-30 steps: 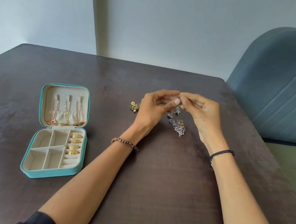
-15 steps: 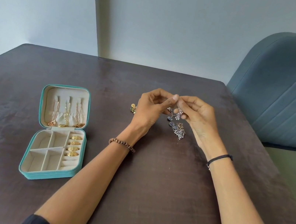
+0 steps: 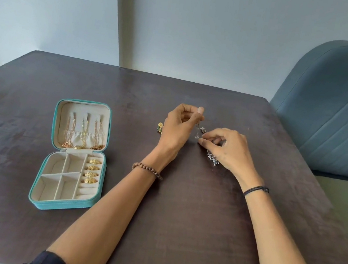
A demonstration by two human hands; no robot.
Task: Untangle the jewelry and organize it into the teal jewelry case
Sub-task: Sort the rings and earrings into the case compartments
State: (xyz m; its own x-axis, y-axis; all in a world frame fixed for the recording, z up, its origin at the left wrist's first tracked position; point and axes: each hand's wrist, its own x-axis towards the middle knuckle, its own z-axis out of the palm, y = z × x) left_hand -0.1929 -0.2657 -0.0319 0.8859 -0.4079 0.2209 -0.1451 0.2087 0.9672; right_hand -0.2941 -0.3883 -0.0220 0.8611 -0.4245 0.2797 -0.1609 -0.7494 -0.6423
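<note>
1. While the bench point(image 3: 199, 227) carries everything, we judge the job roughly half done: case part-filled, one knot in hand, one loose piece waiting. Left to do, by our read: free the knot, stow those pieces.
2. Teal jewelry case point(image 3: 61, 206): open at bench left, well apart from both grips. Lid holds three gold chains point(image 3: 82, 135), lower ends at the pocket. Base holds four gold rings point(image 3: 92, 171) in the right-hand roll column. We'd expect the rest to go in the divided cells point(image 3: 53, 167) beside them.
3. Right grip point(image 3: 227, 150): low, near the bench, fingertips pinched on the lower part of the silver tangle point(image 3: 212, 157).
4. Left grip point(image 3: 179, 130): raised higher, just left of the right grip, thumb and forefinger pinched on the tangle's top end.
5. Silver tangle: thin part runs between the two grips. Its heavy cluster lies on the bench at the right grip's palm edge, partly hidden. We can't tell how many pieces are knotted, too small.
6. Gold-green piece point(image 3: 160, 127): on the bench just left of the left grip, partly behind it, not held.
</note>
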